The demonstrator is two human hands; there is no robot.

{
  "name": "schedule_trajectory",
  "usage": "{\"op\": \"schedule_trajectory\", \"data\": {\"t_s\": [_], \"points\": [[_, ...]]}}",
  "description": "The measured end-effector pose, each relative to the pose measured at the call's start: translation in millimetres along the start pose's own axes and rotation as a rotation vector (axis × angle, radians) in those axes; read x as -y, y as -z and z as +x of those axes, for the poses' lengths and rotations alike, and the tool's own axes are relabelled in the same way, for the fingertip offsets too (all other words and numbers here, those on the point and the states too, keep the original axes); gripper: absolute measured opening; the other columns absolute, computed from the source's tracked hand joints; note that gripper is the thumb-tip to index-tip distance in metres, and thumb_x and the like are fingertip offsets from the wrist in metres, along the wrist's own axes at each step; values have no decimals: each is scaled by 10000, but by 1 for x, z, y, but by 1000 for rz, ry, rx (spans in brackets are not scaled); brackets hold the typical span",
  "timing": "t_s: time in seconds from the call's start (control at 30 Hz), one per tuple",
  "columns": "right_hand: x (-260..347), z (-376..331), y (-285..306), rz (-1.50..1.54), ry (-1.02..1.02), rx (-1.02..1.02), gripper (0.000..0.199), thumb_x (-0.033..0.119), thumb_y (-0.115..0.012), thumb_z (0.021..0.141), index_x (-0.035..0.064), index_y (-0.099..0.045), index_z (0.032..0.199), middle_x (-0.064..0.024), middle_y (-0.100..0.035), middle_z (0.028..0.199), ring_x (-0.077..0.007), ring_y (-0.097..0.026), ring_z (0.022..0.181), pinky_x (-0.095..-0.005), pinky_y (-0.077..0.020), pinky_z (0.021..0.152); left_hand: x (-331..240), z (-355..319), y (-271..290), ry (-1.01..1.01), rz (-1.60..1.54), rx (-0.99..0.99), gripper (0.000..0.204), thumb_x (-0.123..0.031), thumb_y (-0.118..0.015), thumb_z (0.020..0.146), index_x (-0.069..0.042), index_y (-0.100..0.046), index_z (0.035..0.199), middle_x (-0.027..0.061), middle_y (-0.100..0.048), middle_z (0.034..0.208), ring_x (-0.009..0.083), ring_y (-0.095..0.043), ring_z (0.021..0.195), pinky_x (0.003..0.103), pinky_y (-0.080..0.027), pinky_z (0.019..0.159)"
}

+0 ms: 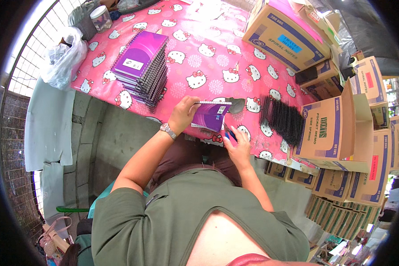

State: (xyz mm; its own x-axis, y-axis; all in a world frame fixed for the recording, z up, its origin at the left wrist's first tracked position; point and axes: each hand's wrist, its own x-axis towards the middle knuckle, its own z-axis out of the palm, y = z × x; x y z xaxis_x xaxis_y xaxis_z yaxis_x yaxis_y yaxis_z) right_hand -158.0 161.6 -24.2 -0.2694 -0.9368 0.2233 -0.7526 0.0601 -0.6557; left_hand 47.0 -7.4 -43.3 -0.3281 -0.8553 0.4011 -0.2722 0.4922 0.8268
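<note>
My left hand grips the left end of a purple notebook at the table's near edge. A row of binding holes or wire shows along the notebook's upper edge. My right hand is closed on a small blue-handled tool, close to the notebook's lower right corner. Its tip is too small to make out. To the left of the notebook rises a tall stack of purple spiral notebooks with black wire bindings. A pile of loose black spiral coils lies to the right of my right hand.
A pink cartoon-cat cloth covers the table. Cardboard boxes stand at the far right, with an open box beside the coils. A plastic bag hangs at the left edge, near a clear jar.
</note>
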Motion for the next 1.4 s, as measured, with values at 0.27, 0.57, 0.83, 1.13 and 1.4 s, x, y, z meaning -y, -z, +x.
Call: {"op": "schedule_trajectory", "data": {"t_s": [0.27, 0.57, 0.83, 1.13, 1.4], "points": [[73, 58, -17, 32, 261, 40, 446, 209, -753, 794, 19, -648, 1184, -139, -644, 1117, -326, -580, 1060, -436, -446, 965, -6, 0, 1, -29, -70, -20, 192, -35, -702, 839, -8, -645, 1021, 129, -648, 921, 272, -671, 782, 347, -541, 686], [76, 64, -33, 87, 101, 142, 364, 196, -707, 864, 13, -659, 1175, -88, -645, 1042, -225, -624, 959, -366, -506, 820, 15, -7, -3, 50, -93, -35, 181, -11, -703, 821, -16, -681, 1001, 113, -661, 935, 249, -679, 766, 331, -544, 643], [35, 30, -8, 754, -259, 281, 372, 145, -656, 947, 41, -568, 1292, -83, -630, 1060, -157, -625, 891, -297, -528, 810, -88, 36, 59, -199, 100, -353, 216, 24, -737, 795, -46, -692, 994, 98, -654, 908, 206, -651, 689, 323, -536, 601], [94, 61, 54, 268, 280, -139, 456, 87, -776, 803, 3, -631, 1228, -96, -626, 1068, -175, -600, 984, -317, -507, 864, -135, 61, 83, -253, 140, -341, 231, 46, -764, 783, -18, -727, 1001, 84, -669, 838, 123, -640, 653, 235, -503, 547], [125, 84, 53, 90, 458, -173, 474, 116, -811, 732, 21, -675, 1176, -116, -629, 1091, -297, -574, 1014, -402, -471, 887, -128, 46, 37, -230, -1, -249, 276, 66, -727, 757, -25, -716, 1018, 84, -650, 841, 157, -651, 650, 270, -530, 547]]}}
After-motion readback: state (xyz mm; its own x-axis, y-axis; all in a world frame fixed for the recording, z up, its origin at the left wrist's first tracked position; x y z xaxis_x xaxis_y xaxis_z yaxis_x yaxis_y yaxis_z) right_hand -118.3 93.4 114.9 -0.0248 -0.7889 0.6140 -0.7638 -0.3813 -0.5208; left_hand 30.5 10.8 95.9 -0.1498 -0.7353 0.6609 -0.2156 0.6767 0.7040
